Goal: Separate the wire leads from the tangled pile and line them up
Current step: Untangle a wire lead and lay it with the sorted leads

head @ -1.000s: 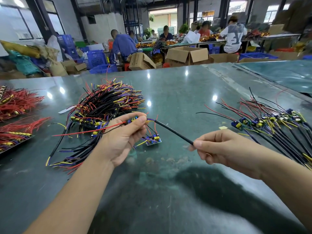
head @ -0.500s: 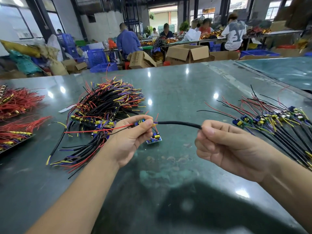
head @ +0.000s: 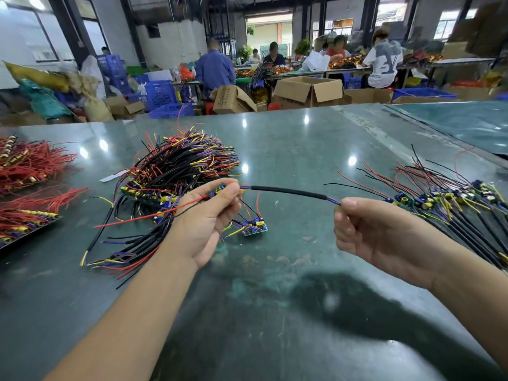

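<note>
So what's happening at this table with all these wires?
A person is sorting wire leads. Their left hand pinches the component end of one lead while the right hand pinches the other end, so its black sleeve spans the gap above the green table. The tangled pile lies behind the left hand. On the right, a row of sorted leads lies side by side, and one small circuit board lies loose near the middle.
</note>
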A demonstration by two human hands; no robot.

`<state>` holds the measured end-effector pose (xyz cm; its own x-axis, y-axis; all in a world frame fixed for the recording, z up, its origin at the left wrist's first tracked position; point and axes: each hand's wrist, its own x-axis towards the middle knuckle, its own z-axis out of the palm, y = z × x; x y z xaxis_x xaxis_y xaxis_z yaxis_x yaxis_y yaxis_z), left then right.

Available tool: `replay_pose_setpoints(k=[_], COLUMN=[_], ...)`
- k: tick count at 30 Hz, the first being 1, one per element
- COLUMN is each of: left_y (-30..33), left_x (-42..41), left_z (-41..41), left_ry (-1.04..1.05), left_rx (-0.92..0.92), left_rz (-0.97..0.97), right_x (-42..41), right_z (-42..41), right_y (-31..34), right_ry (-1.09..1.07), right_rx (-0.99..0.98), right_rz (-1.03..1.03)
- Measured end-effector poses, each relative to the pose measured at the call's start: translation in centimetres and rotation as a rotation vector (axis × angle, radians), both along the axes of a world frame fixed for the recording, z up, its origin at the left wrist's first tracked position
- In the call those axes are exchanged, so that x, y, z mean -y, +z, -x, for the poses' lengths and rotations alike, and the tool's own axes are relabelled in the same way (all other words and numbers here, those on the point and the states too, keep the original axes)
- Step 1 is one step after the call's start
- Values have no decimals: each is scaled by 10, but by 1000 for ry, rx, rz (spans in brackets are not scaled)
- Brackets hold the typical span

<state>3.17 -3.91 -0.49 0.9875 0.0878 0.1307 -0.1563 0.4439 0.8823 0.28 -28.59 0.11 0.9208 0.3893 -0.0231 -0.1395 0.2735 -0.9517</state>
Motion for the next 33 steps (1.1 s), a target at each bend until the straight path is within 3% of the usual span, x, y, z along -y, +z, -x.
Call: replay_pose_setpoints(k=[8, 15, 17, 21, 26, 33], left_y=[-2, -2, -3, -4, -4, -4], left_x=[-1, -3, -3, 1, 2, 3], left_z=[-1, -2, -3, -2, -3, -1], left_ry=[1, 47, 58, 51, 40, 8], left_rx=[-13, -39, -45, -41, -33, 22], left_rz=[-19, 9, 3, -22, -46, -74], right_x=[1, -7, -8, -6, -7, -3], right_z=[2, 7, 6, 8, 5, 6], right_y=[-5, -10, -9, -6, -5, 5], right_ry=[17, -124, -98, 112, 173, 141], right_rx=[156, 501, 467, 209, -29, -71], right_rz=[55, 440, 431, 137, -91, -146])
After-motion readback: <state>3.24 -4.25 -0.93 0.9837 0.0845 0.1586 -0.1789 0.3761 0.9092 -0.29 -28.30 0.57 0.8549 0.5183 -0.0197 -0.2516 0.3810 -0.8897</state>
